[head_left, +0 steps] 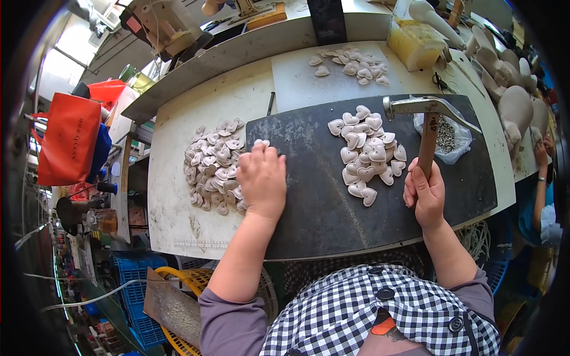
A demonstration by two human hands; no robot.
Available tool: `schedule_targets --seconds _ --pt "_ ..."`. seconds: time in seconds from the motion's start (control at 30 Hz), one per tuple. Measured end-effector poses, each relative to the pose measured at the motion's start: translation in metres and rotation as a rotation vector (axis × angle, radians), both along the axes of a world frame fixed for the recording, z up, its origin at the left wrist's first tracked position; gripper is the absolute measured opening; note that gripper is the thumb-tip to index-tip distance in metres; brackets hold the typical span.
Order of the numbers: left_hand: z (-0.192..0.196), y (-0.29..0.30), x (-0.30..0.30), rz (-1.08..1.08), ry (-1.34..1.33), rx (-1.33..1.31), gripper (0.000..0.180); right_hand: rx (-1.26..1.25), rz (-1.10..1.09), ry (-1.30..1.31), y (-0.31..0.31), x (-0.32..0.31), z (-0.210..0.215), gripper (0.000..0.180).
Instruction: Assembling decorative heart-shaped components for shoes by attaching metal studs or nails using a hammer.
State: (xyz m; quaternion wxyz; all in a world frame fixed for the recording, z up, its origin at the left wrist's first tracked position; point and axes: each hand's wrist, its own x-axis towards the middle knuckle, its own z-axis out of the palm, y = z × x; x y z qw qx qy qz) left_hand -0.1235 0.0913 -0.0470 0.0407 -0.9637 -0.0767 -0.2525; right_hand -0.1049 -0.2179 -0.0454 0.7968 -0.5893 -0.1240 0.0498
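My right hand (425,193) is wrapped round the wooden handle of a hammer (428,139). Its metal head is raised above the right part of a black mat (314,207). At the mat's left edge, my left hand (261,181) has its fingers bent together over a pale padded heart patch (262,142), whose rim shows past the fingertips. Close beside that hand lies a big heap of the same heart patches (211,166) on the white tabletop. A second pile of hearts (367,151) rests on the mat between my hands.
A clear plastic bag of small metal bits (448,139) sits right of the hammer. More hearts (356,64) lie on a white sheet at the back. A yellowish block (417,46) and shoe lasts (515,110) stand at the right. A dark rod (271,103) lies behind the mat.
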Motion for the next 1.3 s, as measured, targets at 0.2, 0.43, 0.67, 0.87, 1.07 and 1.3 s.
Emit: schedule_targets --seconds 0.2,0.43,0.67,0.87,1.07,1.3 --pt "0.029 -0.025 0.031 -0.370 -0.002 -0.433 0.025 -0.026 0.011 0.037 0.004 0.007 0.001 0.017" --pt "0.015 -0.061 0.073 -0.502 0.167 -0.485 0.031 -0.084 0.067 0.043 0.004 0.003 0.003 0.016" --pt "0.016 -0.040 0.002 -0.251 0.133 -0.760 0.034 -0.120 0.079 0.064 0.001 0.003 0.004 0.015" --pt "0.020 -0.051 -0.039 -0.339 0.040 -0.272 0.025 -0.179 0.076 0.038 0.005 0.005 0.003 0.015" --pt "0.035 -0.054 -0.018 -0.396 0.223 -0.645 0.031 -0.248 0.053 -0.002 0.005 0.002 0.004 0.014" --pt "0.025 -0.067 0.035 -0.515 0.224 -0.221 0.040 -0.248 0.046 -0.004 0.006 0.001 0.001 0.015"
